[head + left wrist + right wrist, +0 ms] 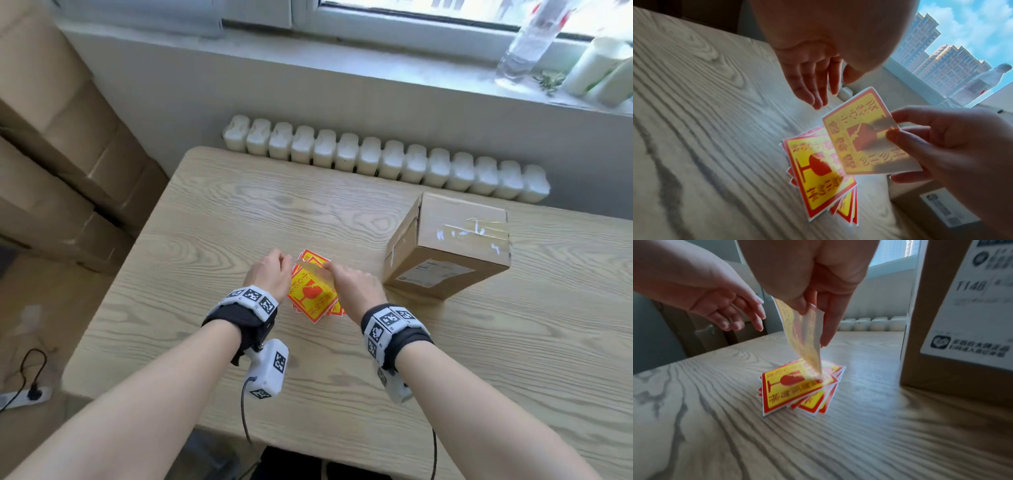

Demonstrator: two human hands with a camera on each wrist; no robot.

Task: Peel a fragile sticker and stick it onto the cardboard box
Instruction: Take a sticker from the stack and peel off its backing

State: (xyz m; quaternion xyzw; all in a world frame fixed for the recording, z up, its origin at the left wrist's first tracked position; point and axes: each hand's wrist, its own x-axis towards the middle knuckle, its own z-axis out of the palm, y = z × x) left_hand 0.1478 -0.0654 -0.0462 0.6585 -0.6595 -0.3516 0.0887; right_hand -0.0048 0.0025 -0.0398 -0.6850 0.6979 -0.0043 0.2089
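Fingers (906,136) of the right hand (356,287) pinch 1 yellow-and-red fragile sticker (863,131) above the fanned sticker pile (797,386); the left hand (270,274) hovers slack and empty. Peeling looks unfinished, and the brown cardboard box (448,246) nearby bears no sticker yet.

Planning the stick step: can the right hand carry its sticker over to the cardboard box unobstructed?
Probably yes. The right hand pinches the sticker above the stack; only bare table shows between it and the cardboard box.

Storeroom-like room: stacked cartons (51,137), radiator (383,159), wooden table (239,212).
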